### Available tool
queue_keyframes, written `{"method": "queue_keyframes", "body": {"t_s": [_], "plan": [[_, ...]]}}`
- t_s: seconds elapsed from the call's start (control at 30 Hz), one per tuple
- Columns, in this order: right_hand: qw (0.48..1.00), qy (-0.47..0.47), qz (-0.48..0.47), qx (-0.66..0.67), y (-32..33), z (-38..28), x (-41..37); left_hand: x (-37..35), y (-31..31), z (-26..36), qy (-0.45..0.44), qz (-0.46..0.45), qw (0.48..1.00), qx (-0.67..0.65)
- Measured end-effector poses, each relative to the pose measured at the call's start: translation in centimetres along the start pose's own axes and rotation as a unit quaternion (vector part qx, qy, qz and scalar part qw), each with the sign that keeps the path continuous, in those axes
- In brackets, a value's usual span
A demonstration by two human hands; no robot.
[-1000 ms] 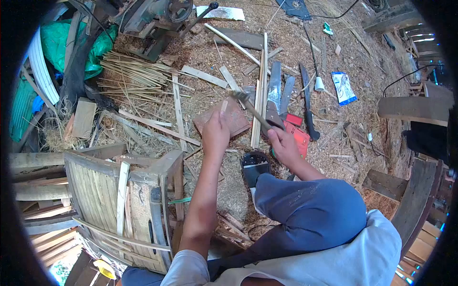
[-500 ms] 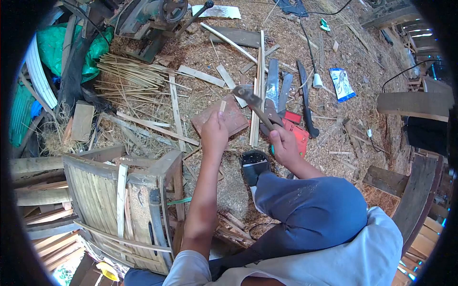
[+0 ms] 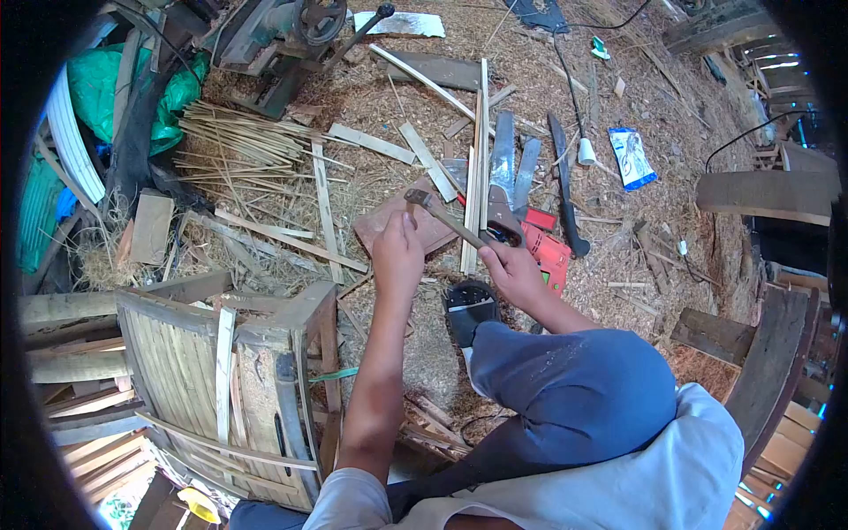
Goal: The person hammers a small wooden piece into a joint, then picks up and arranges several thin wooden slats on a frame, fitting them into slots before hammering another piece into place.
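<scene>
My left hand (image 3: 398,254) is closed around a short wooden strip, held upright over a square reddish-brown board (image 3: 435,237) on the ground. Only the strip's top end shows above my fingers. In my right hand (image 3: 518,277) is the handle of a hammer (image 3: 452,223), gripped near its end. The hammer's head is at the top of the strip and appears to touch it. Just beyond my right hand lie a handsaw (image 3: 503,159), a red case or tool (image 3: 549,251) and a long black-handled blade (image 3: 564,181).
Long thin wooden strips (image 3: 478,172) lie beside the board. A pile of thin sticks (image 3: 243,146) is at the left, below a machine with a handwheel (image 3: 320,19). A wooden chair or frame (image 3: 190,340) stands near my left arm. Wood shavings cover the ground.
My right hand has swung the hammer down and to the left, bringing its head from above the board onto the strip's top. My left hand has stayed nearly still.
</scene>
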State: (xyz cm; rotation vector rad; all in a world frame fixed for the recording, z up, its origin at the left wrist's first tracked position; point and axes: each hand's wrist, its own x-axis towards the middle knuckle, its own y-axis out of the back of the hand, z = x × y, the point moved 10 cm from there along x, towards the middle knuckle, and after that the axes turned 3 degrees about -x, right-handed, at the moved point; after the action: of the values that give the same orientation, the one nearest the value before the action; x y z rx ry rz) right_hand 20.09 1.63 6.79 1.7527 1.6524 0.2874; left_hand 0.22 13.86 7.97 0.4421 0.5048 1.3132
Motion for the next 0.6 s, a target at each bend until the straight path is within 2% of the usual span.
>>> {"method": "queue_keyframes", "body": {"t_s": [0.1,0.2,0.3,0.4,0.53,0.6], "plan": [[0.997,0.026,0.025,0.061,1.2,-1.6,-0.9,-0.2,0.1,-0.7,-0.001,0.015,1.0,-0.024],[0.989,0.095,0.084,0.075,2.0,-2.1,-1.3,0.0,0.1,-0.8,0.03,-0.002,0.999,-0.033],[1.0,0.021,0.003,0.002,0.2,-0.5,0.0,-0.3,1.1,0.9,0.006,0.0,1.0,-0.007],[0.998,0.055,0.021,0.034,1.3,-2.0,-0.7,-1.0,1.5,0.5,-0.029,0.047,0.998,-0.024],[0.991,0.099,0.062,0.067,1.8,-2.5,-1.2,-0.9,1.4,0.0,-0.009,0.032,0.999,-0.013],[0.997,0.06,0.036,0.036,1.3,-1.6,-0.7,-1.3,2.0,0.7,-0.006,0.034,0.998,-0.046]]}}
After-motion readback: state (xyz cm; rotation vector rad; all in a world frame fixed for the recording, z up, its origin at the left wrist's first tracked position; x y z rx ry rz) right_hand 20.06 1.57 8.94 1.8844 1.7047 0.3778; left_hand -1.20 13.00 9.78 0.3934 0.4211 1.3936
